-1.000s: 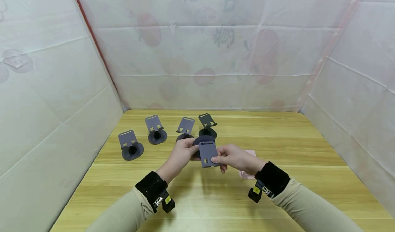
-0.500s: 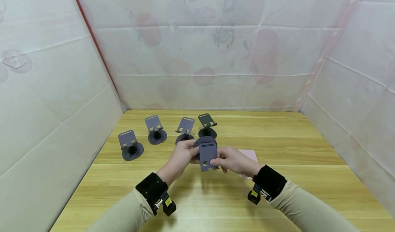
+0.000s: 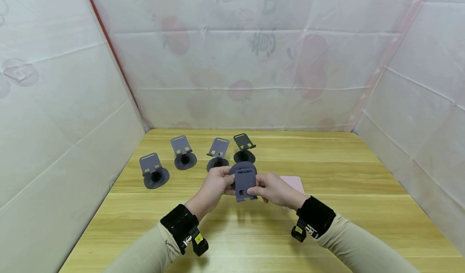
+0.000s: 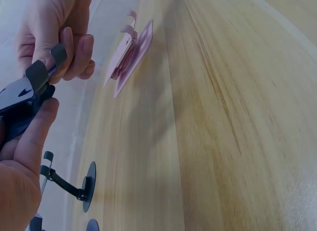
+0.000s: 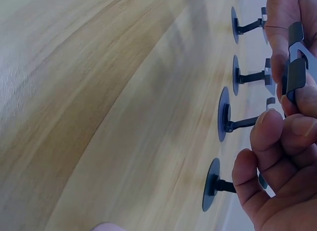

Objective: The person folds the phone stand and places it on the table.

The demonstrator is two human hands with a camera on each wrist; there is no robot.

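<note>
Wooden tabletop (image 3: pixel 327 176) under a pale sheeted enclosure, and right at its middle both hands meet on one dark grey phone stand (image 3: pixel 244 180), held clear of the wood. Left hand (image 3: pixel 214 183) has its fingers curled around the round base and left edge, thumb pressing the front; the left wrist view shows that thumb against the dark plastic. Right hand (image 3: pixel 272 189) pinches the rectangular plate's right edge between thumb and curled fingers, the plate's bottom lip pointing toward the person. Just behind the right hand, a pink phone stand (image 3: pixel 292 181) lies folded flat on the table. Farther back, four more grey phone stands (image 3: pixel 184 151) stand upright in a curved row at the left rear, the nearest just behind the held stand's base.
</note>
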